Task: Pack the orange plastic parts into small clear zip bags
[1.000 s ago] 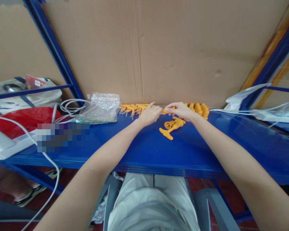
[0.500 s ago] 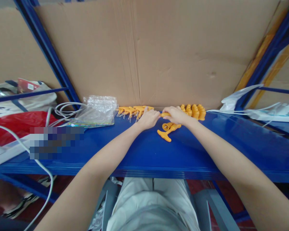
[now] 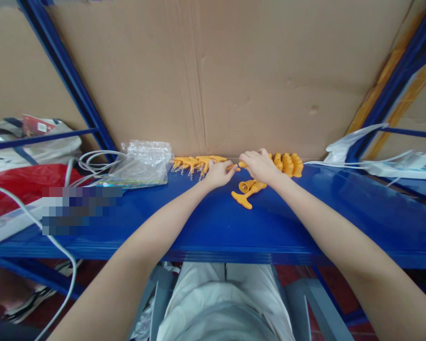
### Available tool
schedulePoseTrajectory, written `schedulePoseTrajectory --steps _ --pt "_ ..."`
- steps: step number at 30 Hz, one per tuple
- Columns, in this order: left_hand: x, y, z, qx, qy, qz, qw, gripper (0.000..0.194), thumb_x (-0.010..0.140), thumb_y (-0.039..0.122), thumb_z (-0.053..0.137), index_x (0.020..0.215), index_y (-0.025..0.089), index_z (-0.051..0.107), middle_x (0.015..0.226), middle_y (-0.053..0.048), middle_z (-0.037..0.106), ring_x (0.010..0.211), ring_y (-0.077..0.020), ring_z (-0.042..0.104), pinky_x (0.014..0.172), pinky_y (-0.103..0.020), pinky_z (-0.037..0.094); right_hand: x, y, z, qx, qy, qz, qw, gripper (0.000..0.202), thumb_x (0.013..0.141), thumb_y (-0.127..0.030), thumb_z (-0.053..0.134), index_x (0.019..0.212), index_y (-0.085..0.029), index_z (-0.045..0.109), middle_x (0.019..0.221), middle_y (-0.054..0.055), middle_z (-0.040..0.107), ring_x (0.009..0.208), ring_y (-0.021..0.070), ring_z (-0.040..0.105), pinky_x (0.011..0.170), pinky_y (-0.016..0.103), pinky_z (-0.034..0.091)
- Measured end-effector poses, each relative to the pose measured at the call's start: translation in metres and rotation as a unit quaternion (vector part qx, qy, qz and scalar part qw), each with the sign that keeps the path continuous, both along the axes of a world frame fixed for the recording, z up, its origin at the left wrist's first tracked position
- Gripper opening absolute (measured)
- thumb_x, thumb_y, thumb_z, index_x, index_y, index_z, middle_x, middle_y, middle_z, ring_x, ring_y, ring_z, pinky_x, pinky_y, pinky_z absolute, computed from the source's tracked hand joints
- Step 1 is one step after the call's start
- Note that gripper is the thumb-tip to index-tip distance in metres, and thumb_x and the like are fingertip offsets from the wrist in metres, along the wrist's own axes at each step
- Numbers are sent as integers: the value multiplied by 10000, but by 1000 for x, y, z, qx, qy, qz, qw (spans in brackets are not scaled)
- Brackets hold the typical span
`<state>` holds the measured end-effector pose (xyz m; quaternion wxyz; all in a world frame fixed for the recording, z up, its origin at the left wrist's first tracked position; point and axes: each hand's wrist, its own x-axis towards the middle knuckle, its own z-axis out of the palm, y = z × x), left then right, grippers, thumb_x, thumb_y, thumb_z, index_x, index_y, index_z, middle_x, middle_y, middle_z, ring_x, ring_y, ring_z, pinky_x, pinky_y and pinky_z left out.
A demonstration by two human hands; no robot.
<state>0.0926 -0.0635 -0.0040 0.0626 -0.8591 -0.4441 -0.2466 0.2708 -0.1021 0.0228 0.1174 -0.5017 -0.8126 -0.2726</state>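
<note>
Over the back of the blue shelf, my left hand (image 3: 218,174) is closed on a yellow corkscrew handle (image 3: 233,167). Facing it, my right hand (image 3: 258,166) grips a yellow sleeve (image 3: 244,165), largely hidden by the fingers. The two pieces nearly meet; whether they touch I cannot tell. Nearer me lies a yellow corkscrew (image 3: 243,199) with a T-shaped handle, next to another piece with an open, bell-like end (image 3: 244,187). Left of my hands, several corkscrew handles (image 3: 190,163) lie with bare metal spirals. Several yellow sleeves (image 3: 287,166) stand upright on the right.
Clear plastic bags (image 3: 142,163) and coiled white cables (image 3: 95,163) lie at the left, near a red bag (image 3: 17,184). Behind the blue shelf (image 3: 213,232) rises a cardboard wall (image 3: 234,80). White plastic (image 3: 341,149) and a pale strip (image 3: 401,170) lie at right.
My hands have drawn slightly apart, opening a small gap between the fingers. The right hand's fingers have shifted upward. The pieces on the shelf stay where they were.
</note>
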Motion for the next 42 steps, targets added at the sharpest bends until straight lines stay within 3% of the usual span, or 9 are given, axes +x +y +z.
schedulePoseTrajectory --steps 5,10,13,17,24,28,31,36,42 --pt "-10 13 2 -5 -65 52 997 273 978 372 474 1017 216 695 1036 -62 764 1050 -265 660 933 -407 402 27 5 6 38 46 -68 996 331 885 -98 373 1160 -151 550 1091 165 671 1061 305 553 872 398 276" --pt "-25 29 11 76 -69 74 992 246 982 332 483 1076 242 692 1068 -75 724 1086 -271 602 937 -433 378 45 7 12 34 137 -151 978 302 888 -201 438 1160 -136 552 1157 185 661 1094 333 551 916 439 317" --pt "-27 36 21 123 -31 63 990 235 966 287 517 1088 254 715 1142 -102 663 1136 -291 553 952 -463 368 48 8 12 36 163 -162 973 296 885 -230 462 1149 -138 559 1164 190 660 1099 340 552 935 462 332" --pt "-22 51 31 108 47 42 992 272 953 209 513 1132 220 719 1124 -123 620 1084 -287 587 924 -436 405 48 10 11 30 169 -168 971 284 899 -266 466 1132 -144 574 1166 189 658 1101 340 552 948 474 339" --pt "-17 75 22 91 141 9 986 357 927 95 432 1120 172 722 1172 -133 617 1045 -242 629 918 -364 461 48 12 9 23 159 -176 971 298 905 -284 463 1128 -129 588 1151 201 669 1080 341 580 946 487 349" --pt "-14 76 12 20 192 23 981 453 903 75 438 1277 184 670 1289 -121 594 1112 -225 634 956 -311 460 51 15 8 38 160 -160 973 292 903 -282 455 1118 -132 584 1131 205 678 1059 343 593 933 495 359" --pt "-9 73 11 -34 221 34 974 495 875 104 479 1329 206 649 1360 -123 584 1180 -272 612 1002 -342 448 51 16 8 43 163 -162 972 287 903 -285 462 1114 -134 584 1134 205 679 1063 346 600 935 500 359" --pt "0 62 21 -68 265 52 960 477 849 171 514 1295 194 683 1390 -160 606 1234 -351 584 1013 -441 457 49 14 9 36 167 -168 971 286 903 -294 461 1102 -137 595 1132 202 682 1063 349 603 933 499 353" --pt "9 45 37 -114 265 107 951 396 876 251 548 1214 148 727 1276 -193 687 1173 -354 643 976 -433 491 50 16 8 21 166 -181 969 298 901 -306 463 1100 -138 607 1128 197 695 1056 353 620 945 505 341"
